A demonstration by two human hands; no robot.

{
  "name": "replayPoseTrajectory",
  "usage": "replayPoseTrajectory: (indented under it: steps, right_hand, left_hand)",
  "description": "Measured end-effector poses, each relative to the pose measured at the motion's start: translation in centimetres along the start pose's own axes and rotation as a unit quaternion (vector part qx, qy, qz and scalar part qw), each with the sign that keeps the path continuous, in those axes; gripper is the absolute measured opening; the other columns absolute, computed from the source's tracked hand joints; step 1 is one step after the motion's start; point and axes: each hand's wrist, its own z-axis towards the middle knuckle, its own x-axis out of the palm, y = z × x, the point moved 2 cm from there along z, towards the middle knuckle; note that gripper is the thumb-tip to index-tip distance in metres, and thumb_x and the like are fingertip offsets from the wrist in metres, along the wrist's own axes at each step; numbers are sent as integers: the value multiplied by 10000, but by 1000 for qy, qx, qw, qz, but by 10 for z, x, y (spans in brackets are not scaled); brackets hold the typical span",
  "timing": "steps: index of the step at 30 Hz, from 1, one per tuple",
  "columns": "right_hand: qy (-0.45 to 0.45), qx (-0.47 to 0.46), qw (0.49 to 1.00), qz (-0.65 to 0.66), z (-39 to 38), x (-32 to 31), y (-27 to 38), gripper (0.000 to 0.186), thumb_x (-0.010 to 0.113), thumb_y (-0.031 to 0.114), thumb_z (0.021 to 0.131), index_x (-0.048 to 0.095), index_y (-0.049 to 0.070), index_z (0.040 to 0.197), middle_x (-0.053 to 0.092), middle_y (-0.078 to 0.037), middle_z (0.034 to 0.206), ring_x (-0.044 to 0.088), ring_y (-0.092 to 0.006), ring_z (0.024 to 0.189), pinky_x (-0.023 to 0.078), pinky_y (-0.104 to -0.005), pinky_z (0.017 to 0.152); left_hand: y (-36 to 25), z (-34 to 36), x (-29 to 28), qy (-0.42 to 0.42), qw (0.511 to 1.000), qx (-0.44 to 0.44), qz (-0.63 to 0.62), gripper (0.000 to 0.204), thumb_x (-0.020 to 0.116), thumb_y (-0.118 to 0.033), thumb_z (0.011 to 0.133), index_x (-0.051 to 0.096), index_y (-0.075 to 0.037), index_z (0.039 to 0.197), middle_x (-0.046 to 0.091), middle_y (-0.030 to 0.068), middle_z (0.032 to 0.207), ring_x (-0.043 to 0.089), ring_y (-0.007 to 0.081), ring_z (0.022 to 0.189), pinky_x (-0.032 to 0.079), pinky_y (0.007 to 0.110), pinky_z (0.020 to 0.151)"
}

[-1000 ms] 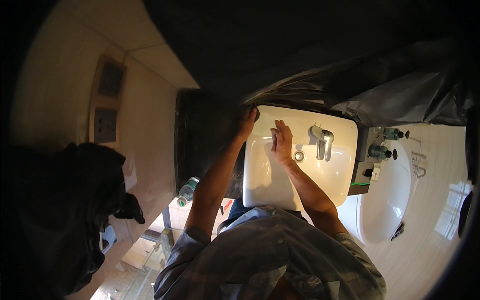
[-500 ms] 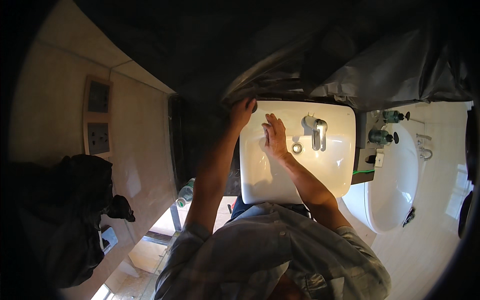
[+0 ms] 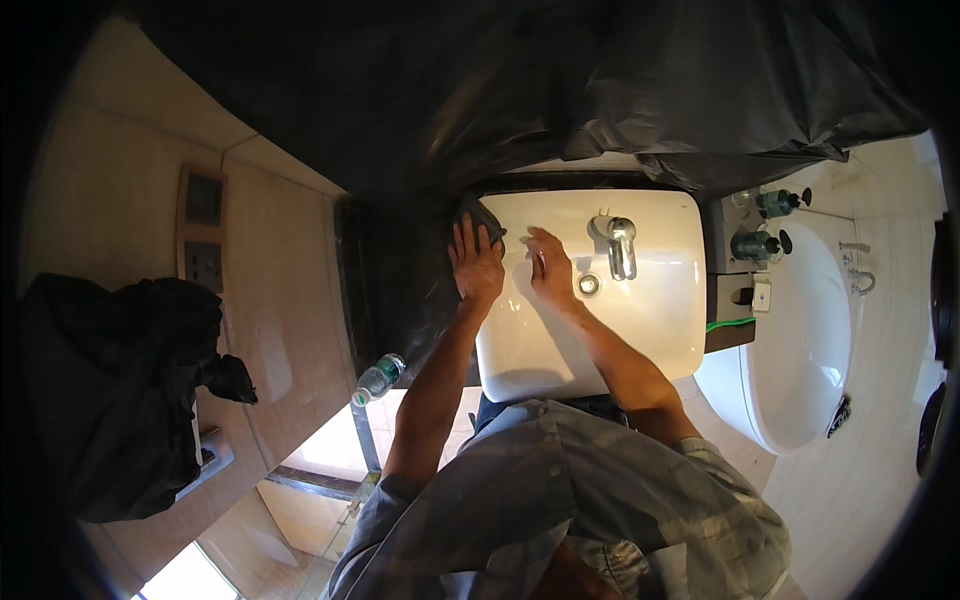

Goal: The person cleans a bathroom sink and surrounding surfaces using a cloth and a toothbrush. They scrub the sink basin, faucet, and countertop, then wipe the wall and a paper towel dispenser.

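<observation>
My left hand [image 3: 476,270] lies palm down with its fingers spread at the left rim of the white washbasin [image 3: 520,370]. Its fingertips rest on a dark, cloth-like piece [image 3: 484,219] at the basin's back left corner, partly hidden by the fingers. Over the left part of the bowl hovers my right hand [image 3: 551,272], fingers loosely bent and apart, with nothing seen in it. To its right stand the chrome faucet [image 3: 621,247] and, lower in the bowl, the round drain [image 3: 588,285].
A clear plastic bottle [image 3: 379,379] lies at the near left edge of the black counter [image 3: 395,290]. Green pump bottles [image 3: 757,246] stand right of the basin, before a white bathtub [image 3: 800,340]. Black plastic sheeting [image 3: 480,80] hangs behind. Black bags [image 3: 120,380] hang at left.
My left hand has moved slightly down and left, and its fingers have gone from curled at the dark piece to spread flat. My right hand remains over the basin. The whole view has shifted slightly.
</observation>
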Motion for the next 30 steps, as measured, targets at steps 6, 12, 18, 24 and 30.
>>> replayPoseTrajectory:
  steps: [6,12,18,24,30]
  right_hand:
    - [-13,61,997,-53,-78,-37,6,312,534,-105,821,558,10,1111,649,-168,1058,667,-306,923,546,-359,777]
    - [29,205,978,-10,-108,-69,-19,290,538,-88,819,549,23,1087,666,-176,972,688,-300,818,552,-354,729]
    - [22,235,972,6,-91,-82,-29,245,526,-89,812,565,34,1020,685,-151,874,688,-279,769,545,-344,695]
    - [11,132,991,-12,-68,-52,-5,207,533,-76,798,595,37,959,655,-169,867,652,-350,764,528,-389,689]
    - [10,5,999,-30,-19,-15,20,428,486,-119,779,535,-8,1190,560,-249,1221,573,-428,1083,506,-425,895]
  left_hand:
    - [-46,32,26,59,989,135,1,503,516,-323,920,515,1,1305,229,136,1551,183,377,1430,186,567,1124]
    - [-114,40,47,103,962,249,-35,497,484,-333,944,505,-3,1316,233,132,1547,175,346,1436,186,522,1138]
    - [-108,19,31,127,925,355,-45,424,509,-284,942,544,-23,1275,327,111,1507,236,321,1419,234,502,1123]
    - [-59,-12,2,123,946,297,-40,382,606,-214,863,606,-42,1204,371,106,1486,296,320,1398,256,503,1112]
    - [-26,2,-6,51,944,129,-298,319,602,-165,896,625,45,1134,499,141,1385,409,349,1330,354,469,1059]
